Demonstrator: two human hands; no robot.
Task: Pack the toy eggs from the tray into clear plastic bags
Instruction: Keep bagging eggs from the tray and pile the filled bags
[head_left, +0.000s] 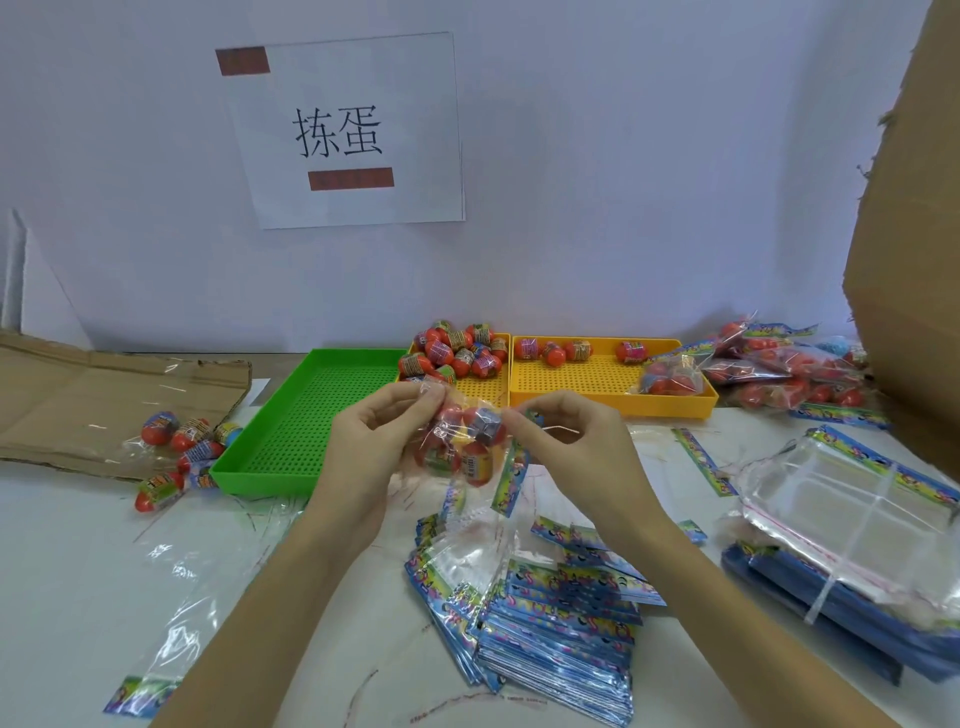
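Above the table's middle I hold a clear plastic bag (462, 441) filled with several red toy eggs. My left hand (374, 441) pinches its top left corner and my right hand (566, 441) pinches its top right edge. Behind it, a heap of loose toy eggs (457, 351) lies in the left yellow tray (485, 387). A few more eggs (556, 351) and one filled bag (670, 376) sit in the right yellow tray (613, 384). A stack of empty clear bags (550, 613) with blue printed headers lies under my forearms.
A green tray (306, 415) stands at the left of the yellow ones. Loose eggs in film (182, 447) lie beside flattened cardboard (104, 400) at far left. Filled bags (789, 369) pile at back right by a cardboard box (909, 234). More empty bags (857, 525) lie at right.
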